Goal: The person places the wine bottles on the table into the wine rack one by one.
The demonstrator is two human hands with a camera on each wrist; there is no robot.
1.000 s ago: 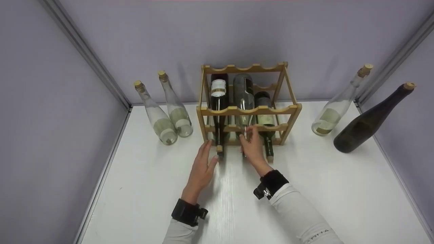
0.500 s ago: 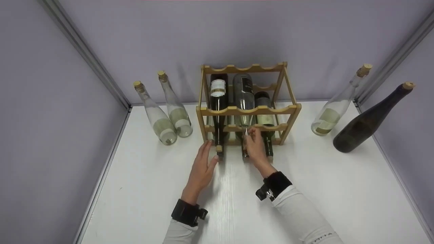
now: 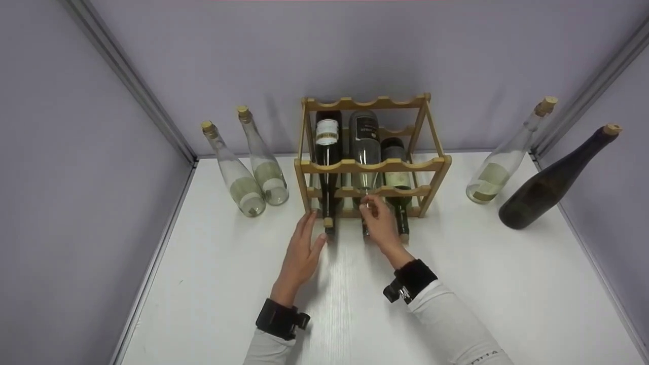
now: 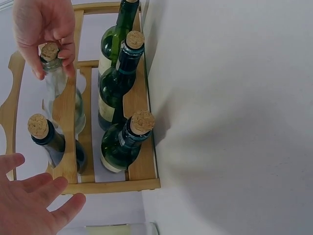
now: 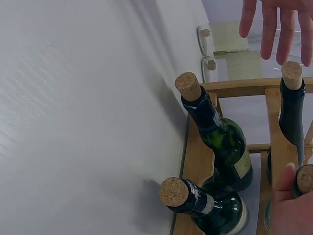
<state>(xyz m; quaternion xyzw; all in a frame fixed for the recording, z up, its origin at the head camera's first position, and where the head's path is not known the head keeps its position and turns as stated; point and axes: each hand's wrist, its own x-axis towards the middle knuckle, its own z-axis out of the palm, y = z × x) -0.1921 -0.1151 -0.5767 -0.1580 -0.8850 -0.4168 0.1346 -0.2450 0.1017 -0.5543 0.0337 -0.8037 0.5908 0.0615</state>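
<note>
A wooden wine rack (image 3: 393, 165) holds corked bottles lying with their necks toward me. My right hand (image 3: 381, 225) pinches the neck of a clear glass bottle (image 3: 366, 152) in the middle of the middle tier; its dark label faces up. Fingers and thumb close around the glass just below the cork (image 4: 49, 51), seen in the left wrist view. My left hand (image 3: 300, 259) has its fingers extended beside the neck of a dark wine bottle (image 3: 329, 152) with a white label, at the left of the same tier. It holds nothing.
Several green bottles (image 4: 113, 90) lie in the bottom tier. Two clear bottles (image 3: 245, 192) stand left of the rack. On the right stand a clear bottle (image 3: 492, 177) and a dark bottle (image 3: 537, 195). Walls enclose the white table (image 3: 218, 284) at the back and sides.
The clear bottle has turned about its length, bringing its dark label from the right side to the top. My right hand shifted slightly with it. My left hand stayed in place.
</note>
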